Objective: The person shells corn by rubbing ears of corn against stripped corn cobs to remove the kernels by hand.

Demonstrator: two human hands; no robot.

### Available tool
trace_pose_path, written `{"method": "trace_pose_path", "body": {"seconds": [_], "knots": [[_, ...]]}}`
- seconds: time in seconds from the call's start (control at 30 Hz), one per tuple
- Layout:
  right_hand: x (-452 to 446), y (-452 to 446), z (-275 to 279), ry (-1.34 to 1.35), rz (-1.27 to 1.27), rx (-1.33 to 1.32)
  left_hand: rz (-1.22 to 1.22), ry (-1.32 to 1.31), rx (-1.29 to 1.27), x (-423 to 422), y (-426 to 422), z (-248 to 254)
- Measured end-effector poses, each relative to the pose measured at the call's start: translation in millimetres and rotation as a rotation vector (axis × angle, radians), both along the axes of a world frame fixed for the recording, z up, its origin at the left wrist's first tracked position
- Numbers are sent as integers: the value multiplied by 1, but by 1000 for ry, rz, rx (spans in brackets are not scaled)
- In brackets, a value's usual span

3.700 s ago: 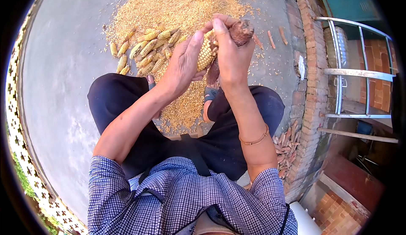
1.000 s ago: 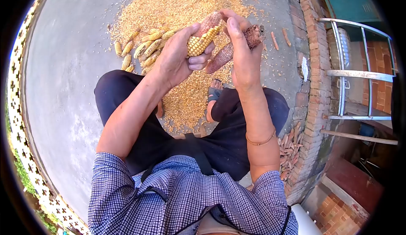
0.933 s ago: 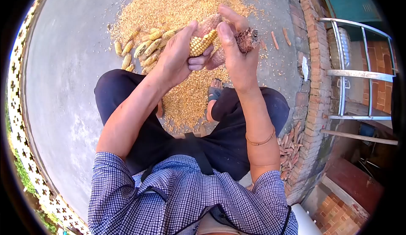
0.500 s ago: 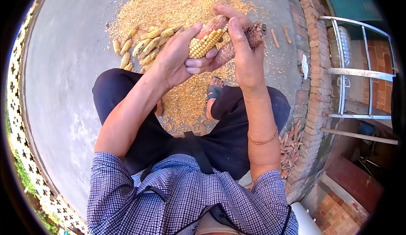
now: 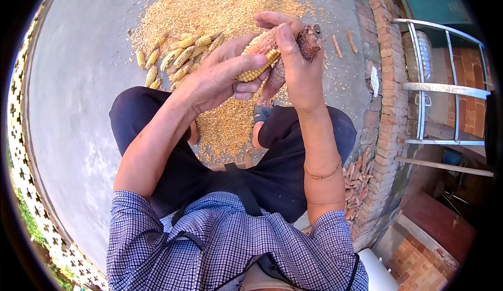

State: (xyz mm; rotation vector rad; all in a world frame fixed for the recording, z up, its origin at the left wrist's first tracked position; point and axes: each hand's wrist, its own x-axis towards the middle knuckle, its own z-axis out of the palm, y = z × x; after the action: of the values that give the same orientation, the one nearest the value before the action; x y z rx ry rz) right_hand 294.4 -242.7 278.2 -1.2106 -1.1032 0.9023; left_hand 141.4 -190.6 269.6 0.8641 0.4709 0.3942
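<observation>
My left hand is wrapped round a half-stripped corn cob, its thumb lying along the yellow kernels. Part of that cob shows bare and pinkish, with kernels still on its lower side and far edge. My right hand grips a bare, reddish corncob, its dark rough end poking out past the thumb. The two cobs meet between my hands, above the pile of loose kernels. Some of the right fingers are hidden behind the cobs.
Several unshelled ears of corn lie left of my hands. Two bare cobs rest on the concrete at right. More stripped cobs are heaped by the low brick edge, near a metal railing.
The half-stripped cob has turned in my left hand, so more bare surface faces up. My left thumb has moved down across the kernels, and both hands have shifted slightly left.
</observation>
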Motion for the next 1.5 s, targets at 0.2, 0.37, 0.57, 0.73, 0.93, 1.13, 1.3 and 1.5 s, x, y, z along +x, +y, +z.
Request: {"method": "trace_pose_path", "body": {"seconds": [0.2, 0.37, 0.57, 0.73, 0.93, 1.13, 1.3, 1.5], "knots": [[8, 5, -6, 232, 101, 81, -56, -130, -113, -2, 2, 3], [7, 2, 1, 169, 139, 80, -97, -121, -100, -2, 3, -2], [6, -1, 7, 270, 135, 7, 48, -54, 129, 1, -6, 9], [9, -1, 5, 367, 149, -10, 121, 26, 249, -3, -7, 11], [9, -1, 4, 426, 179, 15, 176, 52, 400, -9, -1, 11], [9, -2, 3, 419, 190, 12, 166, 139, 629, -18, 2, 14], [4, -1, 3, 367, 121, 25, 227, 164, 833, -15, 1, 10], [3, -3, 5, 229, -26, -89, 317, 242, 837, -8, -7, 2]]}}
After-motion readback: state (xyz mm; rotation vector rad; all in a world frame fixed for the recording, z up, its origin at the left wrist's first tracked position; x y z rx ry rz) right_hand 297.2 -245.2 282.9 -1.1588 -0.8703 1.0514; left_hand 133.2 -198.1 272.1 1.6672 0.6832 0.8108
